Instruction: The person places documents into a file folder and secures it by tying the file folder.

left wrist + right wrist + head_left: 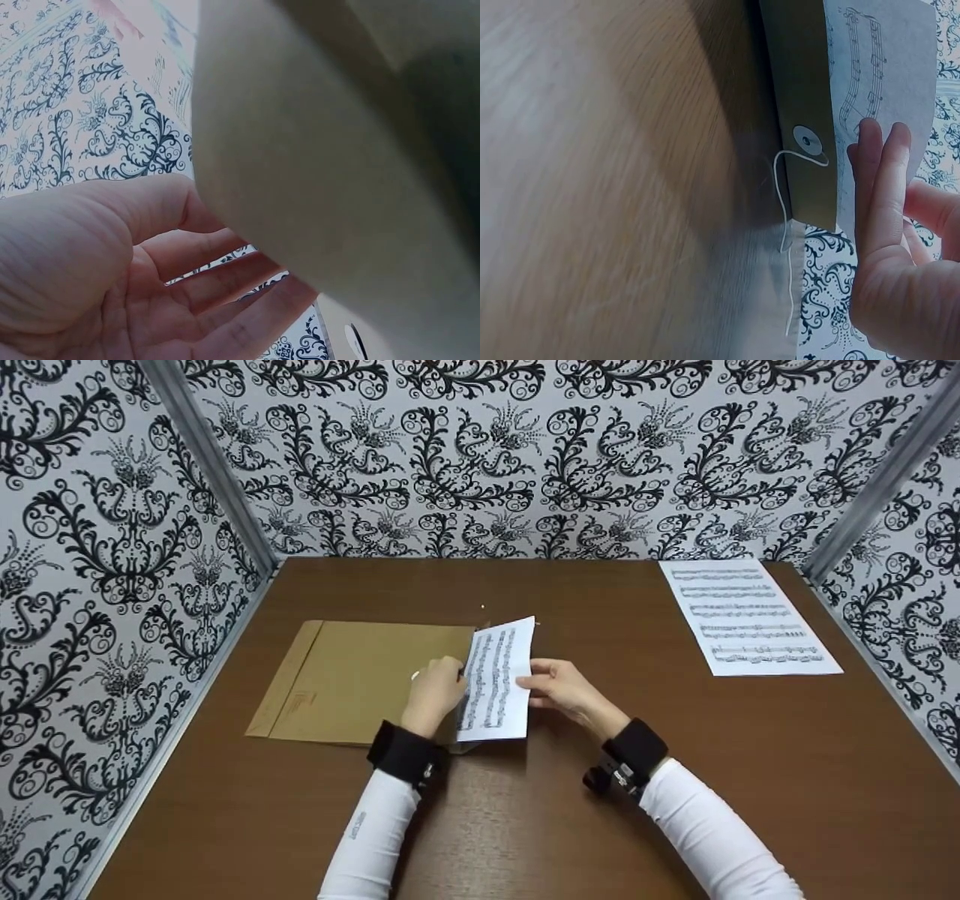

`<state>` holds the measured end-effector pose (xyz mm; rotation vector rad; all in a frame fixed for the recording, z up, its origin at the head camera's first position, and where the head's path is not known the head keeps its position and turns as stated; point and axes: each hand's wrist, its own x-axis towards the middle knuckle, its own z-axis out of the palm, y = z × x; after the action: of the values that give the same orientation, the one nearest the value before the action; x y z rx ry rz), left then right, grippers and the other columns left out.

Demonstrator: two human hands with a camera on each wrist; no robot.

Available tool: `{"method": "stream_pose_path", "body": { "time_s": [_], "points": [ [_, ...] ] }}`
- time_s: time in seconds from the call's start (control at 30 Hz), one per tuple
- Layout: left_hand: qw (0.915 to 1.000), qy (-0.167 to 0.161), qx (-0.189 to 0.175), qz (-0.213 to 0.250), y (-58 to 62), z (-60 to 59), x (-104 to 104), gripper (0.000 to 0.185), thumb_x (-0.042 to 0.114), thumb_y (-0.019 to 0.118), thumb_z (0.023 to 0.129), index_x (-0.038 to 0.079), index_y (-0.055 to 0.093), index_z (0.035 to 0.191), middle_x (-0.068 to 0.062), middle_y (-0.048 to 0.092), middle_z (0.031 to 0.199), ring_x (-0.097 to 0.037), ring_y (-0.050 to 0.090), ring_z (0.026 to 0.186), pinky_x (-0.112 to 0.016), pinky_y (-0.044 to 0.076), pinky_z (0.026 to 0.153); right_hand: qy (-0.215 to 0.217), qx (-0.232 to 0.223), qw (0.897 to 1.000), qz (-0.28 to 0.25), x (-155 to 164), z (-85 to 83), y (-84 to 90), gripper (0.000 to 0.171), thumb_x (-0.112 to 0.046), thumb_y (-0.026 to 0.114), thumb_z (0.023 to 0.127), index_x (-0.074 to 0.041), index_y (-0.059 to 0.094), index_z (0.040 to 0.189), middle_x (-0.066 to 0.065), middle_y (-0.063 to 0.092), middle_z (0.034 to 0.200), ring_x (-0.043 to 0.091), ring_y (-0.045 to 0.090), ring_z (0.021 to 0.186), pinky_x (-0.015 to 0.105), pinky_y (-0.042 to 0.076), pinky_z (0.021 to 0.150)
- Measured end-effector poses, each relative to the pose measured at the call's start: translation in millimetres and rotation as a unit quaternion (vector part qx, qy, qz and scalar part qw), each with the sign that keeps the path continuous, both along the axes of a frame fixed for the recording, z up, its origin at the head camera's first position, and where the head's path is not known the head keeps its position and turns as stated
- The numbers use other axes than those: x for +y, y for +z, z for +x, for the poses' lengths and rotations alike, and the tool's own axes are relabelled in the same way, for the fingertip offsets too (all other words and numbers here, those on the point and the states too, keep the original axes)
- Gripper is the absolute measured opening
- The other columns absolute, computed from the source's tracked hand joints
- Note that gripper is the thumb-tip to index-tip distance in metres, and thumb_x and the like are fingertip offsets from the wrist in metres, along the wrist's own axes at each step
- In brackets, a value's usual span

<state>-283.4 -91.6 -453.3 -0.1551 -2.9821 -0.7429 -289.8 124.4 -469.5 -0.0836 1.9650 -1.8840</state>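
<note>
A: What lies before you, largest first?

B: The brown table (pixel 675 780); on it, at your 11 o'clock, the manila envelope (pixel 360 679); at 2 o'clock, a loose score page (pixel 746 615).

A: And your hands?

B: Your right hand (pixel 562 690) pinches the music sheet (pixel 497 679) at the envelope's mouth, 12 o'clock. Your left hand (pixel 435 694) holds the envelope's open end, fingers nearly straight beneath the flap. A white string (pixel 784 225) hangs from its clasp.

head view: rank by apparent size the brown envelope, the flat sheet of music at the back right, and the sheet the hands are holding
1. Brown paper envelope, largest.
2. Flat white sheet of music at back right.
3. White sheet of music held by both hands, smallest as seen, but part of it may be hidden in the envelope, so its full size is unsure.
</note>
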Motion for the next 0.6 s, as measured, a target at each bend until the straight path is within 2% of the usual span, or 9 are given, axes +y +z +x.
{"method": "stream_pose_path", "body": {
  "time_s": [0.13, 0.27, 0.5, 0.6],
  "points": [
    [1.0000, -0.001, 0.005, -0.001, -0.6, -0.4, 0, 0.015, 0.009, 0.063, 0.092, 0.002, 0.071, 0.081, -0.021, 0.077, 0.098, -0.040, 0.074, 0.087, -0.052, 0.054, 0.074, 0.002, 0.003, 1.000, -0.002, -4, -1.1, -1.3, 0.046, -0.005, 0.060, 0.099, 0.011, 0.050, 0.141, -0.001, 0.075, 0.100, 0.009, 0.072, 0.088, 0.021, 0.061, 0.076],
    [0.9999, -0.004, 0.012, 0.000, -1.2, -0.2, 0, 0.014, 0.008, 0.064, 0.092, 0.002, 0.072, 0.082, -0.021, 0.077, 0.097, -0.040, 0.073, 0.085, -0.052, 0.054, 0.073, 0.003, 0.005, 1.000, 0.000, -8, -1.1, -0.5, 0.046, -0.004, 0.060, 0.099, 0.010, 0.051, 0.141, -0.001, 0.075, 0.100, 0.009, 0.072, 0.088, 0.022, 0.061, 0.075],
    [1.0000, -0.003, 0.004, 0.003, -1.1, 0.0, 0, 0.016, 0.009, 0.064, 0.093, 0.001, 0.077, 0.098, -0.022, 0.078, 0.103, -0.042, 0.074, 0.092, -0.054, 0.056, 0.078, 0.005, -0.002, 1.000, -0.007, -15, -1.3, 1.5, 0.047, -0.004, 0.061, 0.098, 0.010, 0.051, 0.142, 0.012, 0.076, 0.114, 0.010, 0.073, 0.090, 0.023, 0.062, 0.077],
    [1.0000, -0.004, 0.005, 0.004, -1.1, 0.1, -1, 0.017, 0.009, 0.064, 0.093, 0.000, 0.077, 0.100, -0.023, 0.077, 0.104, -0.042, 0.074, 0.094, -0.055, 0.056, 0.079, 0.005, -0.001, 1.000, -0.008, -17, -1.3, 2.1, 0.046, -0.004, 0.061, 0.098, 0.009, 0.051, 0.142, 0.012, 0.076, 0.114, 0.010, 0.073, 0.090, 0.023, 0.061, 0.077]
  ]
}}
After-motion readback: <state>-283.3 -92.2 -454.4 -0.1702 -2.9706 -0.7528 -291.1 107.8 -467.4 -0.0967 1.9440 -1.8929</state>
